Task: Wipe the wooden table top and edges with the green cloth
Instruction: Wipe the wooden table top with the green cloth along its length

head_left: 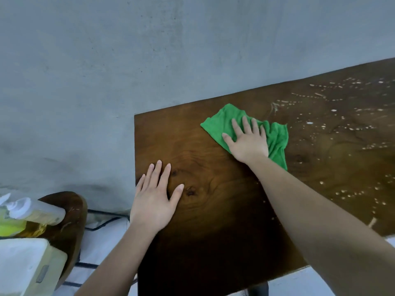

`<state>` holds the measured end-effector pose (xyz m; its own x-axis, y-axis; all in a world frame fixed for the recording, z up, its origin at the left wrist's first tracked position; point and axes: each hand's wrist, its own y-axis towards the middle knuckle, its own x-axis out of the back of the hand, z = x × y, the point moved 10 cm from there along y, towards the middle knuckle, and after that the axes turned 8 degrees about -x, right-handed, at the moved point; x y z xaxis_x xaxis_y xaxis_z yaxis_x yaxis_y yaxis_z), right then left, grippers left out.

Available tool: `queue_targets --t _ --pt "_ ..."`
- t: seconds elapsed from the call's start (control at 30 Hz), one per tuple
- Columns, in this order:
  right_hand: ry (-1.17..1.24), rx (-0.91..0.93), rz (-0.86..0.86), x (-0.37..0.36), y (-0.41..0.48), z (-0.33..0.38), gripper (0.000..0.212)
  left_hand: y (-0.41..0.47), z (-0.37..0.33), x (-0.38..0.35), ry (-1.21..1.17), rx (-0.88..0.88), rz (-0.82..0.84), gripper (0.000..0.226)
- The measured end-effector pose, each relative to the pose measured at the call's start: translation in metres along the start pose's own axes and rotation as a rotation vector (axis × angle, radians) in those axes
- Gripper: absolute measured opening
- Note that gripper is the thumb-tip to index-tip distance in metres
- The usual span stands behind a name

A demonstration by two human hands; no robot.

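Green cloth (275, 137): crumpled on wooden table (213, 221), far-left area, long axis running far-left to near-right. Right hand (248, 142) flat on it, fingers straight, spread. Left hand (155, 199) flat on bare wood, fingers extended. Pale droplets (342, 124), probably spray, at right.

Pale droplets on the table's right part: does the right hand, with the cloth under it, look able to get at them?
Probably yes: the right hand lies flat on the green cloth just beside the droplets, with only bare table top between.
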<state>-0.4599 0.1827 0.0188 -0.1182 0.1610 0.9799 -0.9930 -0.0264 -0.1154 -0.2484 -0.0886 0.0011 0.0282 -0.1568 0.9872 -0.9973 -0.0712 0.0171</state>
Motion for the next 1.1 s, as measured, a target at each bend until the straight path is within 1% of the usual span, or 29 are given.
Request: queue_targets --t 0.2,0.33,0.43,0.57,0.7,0.87,1.0,1.1 --pt "0.010 0.077 -0.008 -0.015 -0.086 0.018 0.087 -0.001 -0.009 0.004 -0.001 -0.073 0.017 0.097" --pt "0.025 0.125 0.009 -0.026 -0.151 0.021 0.085 -0.002 -0.026 0.006 -0.024 -0.206 0.043 0.094" --pt "0.046 0.159 0.019 -0.033 -0.195 0.015 0.085 0.001 -0.033 0.003 -0.030 -0.271 0.076 0.104" --pt "0.068 0.176 -0.004 -0.034 -0.226 -0.010 0.082 0.005 -0.066 -0.004 -0.017 -0.389 0.094 0.096" --pt "0.095 0.106 -0.048 -0.025 -0.222 -0.058 0.081 0.015 -0.112 -0.013 -0.011 -0.476 0.093 0.091" --pt "0.107 -0.051 -0.092 -0.011 -0.198 -0.144 0.083 0.031 -0.161 -0.024 0.015 -0.550 0.094 0.086" --pt "0.091 -0.176 -0.122 0.006 -0.174 -0.222 0.084 0.039 -0.191 -0.029 0.041 -0.581 0.104 0.086" --pt "0.086 -0.261 -0.141 0.019 -0.157 -0.277 0.087 0.043 -0.199 -0.028 0.043 -0.577 0.096 0.088"
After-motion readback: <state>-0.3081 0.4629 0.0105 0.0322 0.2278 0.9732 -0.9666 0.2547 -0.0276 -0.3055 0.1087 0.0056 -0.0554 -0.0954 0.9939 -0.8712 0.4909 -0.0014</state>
